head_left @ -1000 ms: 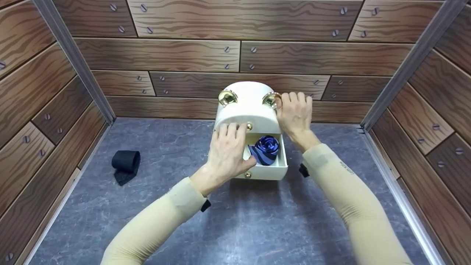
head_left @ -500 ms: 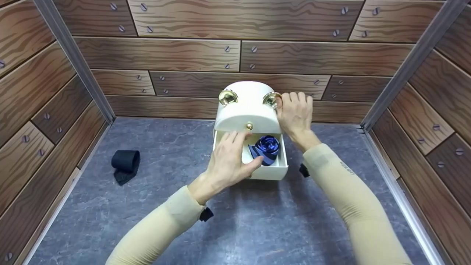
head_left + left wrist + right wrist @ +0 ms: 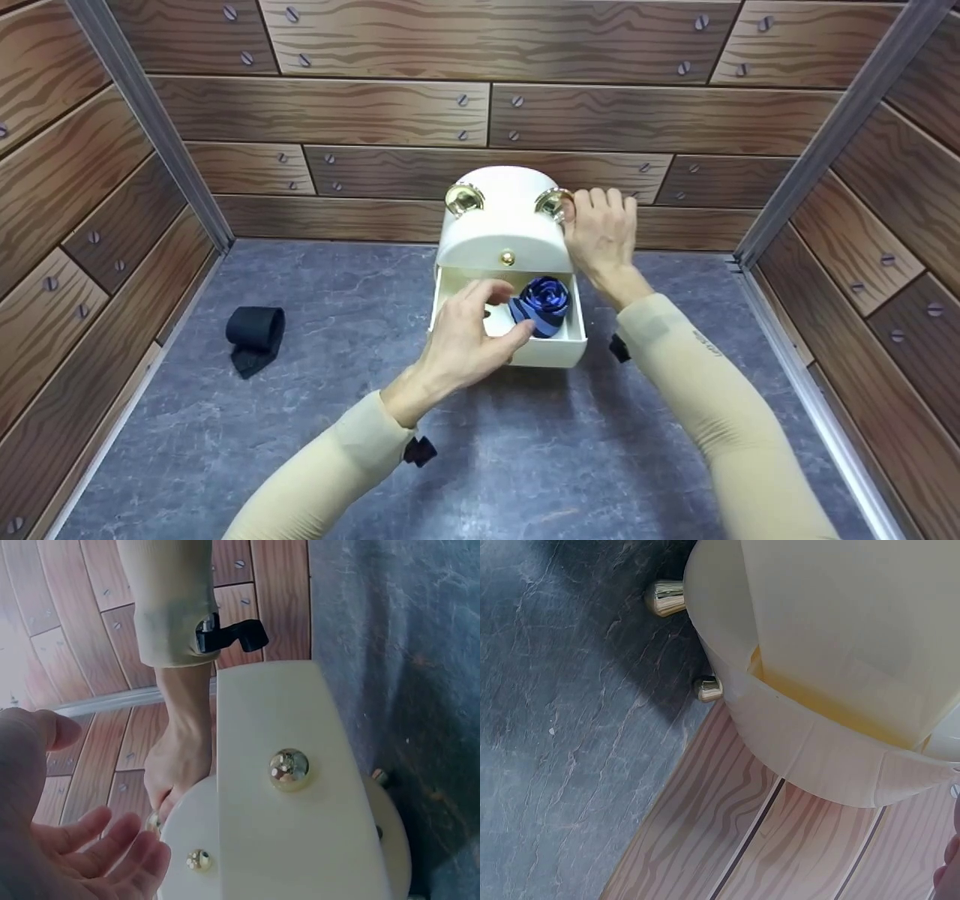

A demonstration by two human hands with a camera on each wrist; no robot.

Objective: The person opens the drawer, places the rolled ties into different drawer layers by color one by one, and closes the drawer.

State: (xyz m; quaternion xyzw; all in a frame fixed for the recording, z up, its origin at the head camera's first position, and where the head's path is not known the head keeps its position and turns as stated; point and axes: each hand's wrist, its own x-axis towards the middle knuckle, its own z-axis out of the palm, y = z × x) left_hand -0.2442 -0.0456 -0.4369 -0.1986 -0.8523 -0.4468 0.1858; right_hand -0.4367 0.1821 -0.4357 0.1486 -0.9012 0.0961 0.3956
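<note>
1. Newly altered, head view: left hand (image 3: pixel 461 334), one, lowered from the front of the white case (image 3: pixel 502 184), beside its upper knob (image 3: pixel 508 258), to over the open drawer (image 3: pixel 547 355). Fingers bowed, thumb spread apart from them, nothing seen held. Judged meaning: the work appears to have passed from the case front to the drawer's interior.
2. Head view, contents: blue rolled tie (image 3: pixel 545 301), one, lying in the right part of the drawer, unmoved. Left thumb tip at its near edge; touching or just short, cannot be told.
3. Head view, remainder: right hand (image 3: pixel 602 229), one, unshifted, fingers curled and seemingly gripping the right bell (image 3: pixel 553 202). Bells, two, counting the left bell (image 3: pixel 464 199). Dark rolled tie (image 3: pixel 256 334), one, on the grey surface (image 3: pixel 337 472), well apart to the left. Ties in all, two.
4. Left wrist view: left thumb and four fingers, loosely bent, gap between them. Gold knobs on the case and drawer, two, including the lower knob (image 3: pixel 289 769) on the drawer front. Black clip (image 3: pixel 232 636) at the right cuff, one. Blue tie not visible.
5. Right wrist view: gold feet (image 3: pixel 666 598), two. Right fingertips barely shown at the edge; their grip cannot be told from this view.
</note>
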